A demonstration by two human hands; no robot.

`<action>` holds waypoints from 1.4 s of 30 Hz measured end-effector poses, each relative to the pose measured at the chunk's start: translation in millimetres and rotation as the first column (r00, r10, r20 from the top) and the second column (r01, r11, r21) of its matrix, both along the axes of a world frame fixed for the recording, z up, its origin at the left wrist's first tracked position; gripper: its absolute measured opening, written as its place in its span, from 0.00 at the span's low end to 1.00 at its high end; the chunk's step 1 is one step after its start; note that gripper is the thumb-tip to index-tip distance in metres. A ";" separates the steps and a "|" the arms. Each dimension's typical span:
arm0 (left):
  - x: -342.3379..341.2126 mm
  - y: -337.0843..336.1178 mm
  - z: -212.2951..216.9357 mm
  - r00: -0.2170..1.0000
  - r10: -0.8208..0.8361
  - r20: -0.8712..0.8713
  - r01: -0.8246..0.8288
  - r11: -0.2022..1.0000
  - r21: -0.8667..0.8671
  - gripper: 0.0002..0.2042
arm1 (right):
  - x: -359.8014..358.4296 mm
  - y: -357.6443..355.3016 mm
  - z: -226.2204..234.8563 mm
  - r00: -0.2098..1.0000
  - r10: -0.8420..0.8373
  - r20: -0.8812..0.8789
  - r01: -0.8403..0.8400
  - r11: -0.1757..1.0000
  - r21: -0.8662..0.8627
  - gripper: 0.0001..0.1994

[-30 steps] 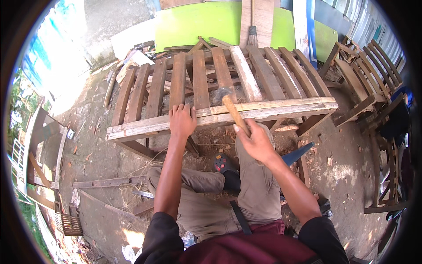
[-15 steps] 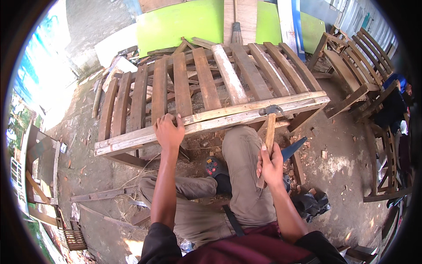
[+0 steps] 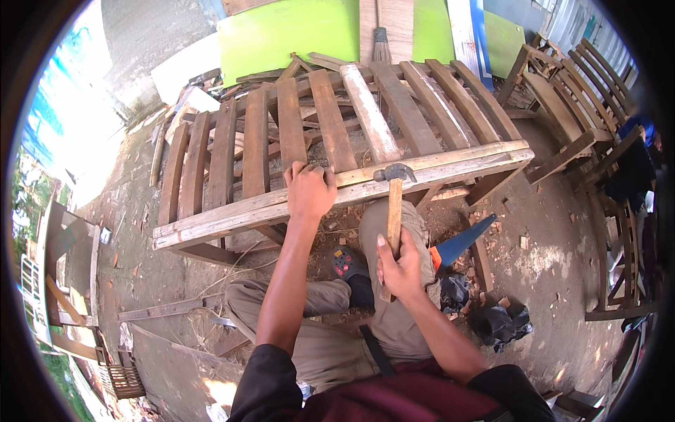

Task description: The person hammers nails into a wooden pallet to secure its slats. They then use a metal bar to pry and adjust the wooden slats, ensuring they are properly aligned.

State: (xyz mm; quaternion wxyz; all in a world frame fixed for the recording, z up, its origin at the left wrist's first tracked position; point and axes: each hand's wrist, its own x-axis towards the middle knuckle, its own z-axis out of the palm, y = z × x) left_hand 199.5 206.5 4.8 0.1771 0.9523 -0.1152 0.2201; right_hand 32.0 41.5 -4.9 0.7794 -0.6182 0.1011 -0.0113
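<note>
A slatted wooden bench frame (image 3: 232, 228) stands in front of me, its brown slats running away from a pale front rail. A thin wooden strip (image 3: 450, 155) lies along the top of that rail. My left hand (image 3: 310, 190) is closed over the strip near its middle, fingertips bent over the far edge; anything smaller under them is hidden. In my right hand (image 3: 402, 269) is a claw hammer (image 3: 394, 211), gripped by its wooden handle. The hammer's head is up at the rail, just right of my left hand.
A handsaw (image 3: 464, 243) with a blue blade and orange handle rests beside my right knee. Near it lies a black plastic bag (image 3: 500, 325). Wooden chairs (image 3: 562, 119) stand at the right, a broom (image 3: 381, 46) leans at the back, and scrap wood (image 3: 169, 308) litters the ground.
My left hand has slid right along the front strip. The hammer in my right hand has moved left, closer to the left hand, uncovering more of the handsaw.
</note>
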 end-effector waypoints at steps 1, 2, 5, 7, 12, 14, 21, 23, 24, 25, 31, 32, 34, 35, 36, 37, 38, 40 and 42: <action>-1.5 0.8 -0.7 1.000 0.004 -0.005 -0.004 1.000 0.007 0.18 | -1.0 1.5 0.9 1.000 -0.011 0.005 0.011 1.000 0.010 0.13; -3.4 1.9 -1.4 1.000 0.009 -0.010 -0.008 1.000 0.014 0.18 | -2.4 3.6 2.0 1.000 -0.022 0.010 0.022 1.000 0.019 0.14; -2.5 -4.2 5.2 0.999 0.037 -0.038 -0.037 0.999 0.020 0.17 | -2.1 -3.5 -10.1 0.997 -0.039 0.073 0.043 0.998 -0.050 0.16; -2.9 -5.4 4.1 0.996 0.057 -0.064 -0.057 0.998 -0.003 0.16 | -0.6 -1.1 -21.9 0.990 -0.066 0.128 0.079 0.993 -0.092 0.15; -4.4 -4.9 -2.8 0.996 0.017 0.089 -0.022 0.998 0.050 0.16 | 3.5 2.2 -4.4 0.997 -0.048 0.056 0.049 0.999 -0.019 0.14; -10.3 -3.7 -4.8 0.998 0.021 0.064 -0.024 0.999 0.042 0.16 | -10.1 1.7 -3.8 0.992 -0.066 0.112 0.059 0.996 0.070 0.13; -22.9 -1.3 -5.1 0.985 -0.085 0.148 0.090 0.996 -0.025 0.10 | -20.5 -31.2 14.9 0.967 -0.233 0.100 0.218 0.966 0.137 0.10; -28.4 -5.2 -13.7 0.981 -0.093 0.168 0.099 0.995 -0.029 0.12 | -25.5 -55.4 3.9 0.942 -0.311 0.127 0.293 0.946 0.139 0.16; -31.0 -4.6 -18.3 0.989 -0.057 0.134 0.060 0.998 -0.016 0.15 | -28.1 -66.2 -0.8 0.917 -0.382 0.115 0.366 0.921 0.136 0.12; -31.2 -5.2 -17.1 0.990 -0.046 0.133 0.046 0.999 0.003 0.15 | -30.5 -78.3 0.8 0.895 -0.437 0.088 0.429 0.898 0.098 0.10; -25.2 -17.1 -12.1 1.000 0.030 -0.005 -0.029 0.995 0.091 0.18 | -48.5 -185.6 -75.1 0.755 -0.647 -0.104 0.637 0.762 -0.118 0.09; -25.3 -16.0 -8.3 1.000 0.002 -0.006 -0.002 0.998 0.059 0.18 | -57.7 -203.8 -92.6 0.747 -0.655 -0.116 0.606 0.742 -0.287 0.08; -22.6 -23.8 -3.3 1.000 -0.008 0.002 0.008 0.999 0.038 0.18 | -87.1 -252.6 -154.4 0.671 -0.731 -0.123 0.536 0.593 -0.600 0.09; -23.4 -18.3 -6.7 1.000 0.014 -0.008 -0.013 0.999 0.043 0.18 | -90.2 -244.0 -171.3 0.660 -0.740 -0.129 0.527 0.579 -0.622 0.10; -24.7 -18.1 -7.6 0.999 0.024 -0.029 -0.023 0.999 0.033 0.18 | -101.7 -242.5 -179.3 0.637 -0.762 -0.115 0.533 0.543 -0.649 0.11; -25.9 -15.3 -10.6 1.000 0.028 -0.001 -0.028 0.999 0.020 0.17 | -113.3 -240.8 -186.9 0.615 -0.783 -0.100 0.536 0.507 -0.675 0.12; -27.5 -11.2 -13.4 0.999 0.035 0.028 -0.035 0.999 0.008 0.17 | -123.0 -236.5 -195.4 0.617 -0.781 -0.093 0.467 0.459 -0.756 0.16; -38.2 -15.8 -16.5 0.998 0.014 0.061 -0.008 0.995 -0.097 0.15 | -147.4 -235.1 -228.2 0.564 -0.820 -0.094 0.434 0.391 -0.812 0.19; -56.3 -27.1 -14.3 0.991 -0.078 0.106 0.099 0.974 -0.204 0.15 | -164.2 -243.2 -264.8 0.534 -0.827 -0.178 0.370 0.418 -0.830 0.21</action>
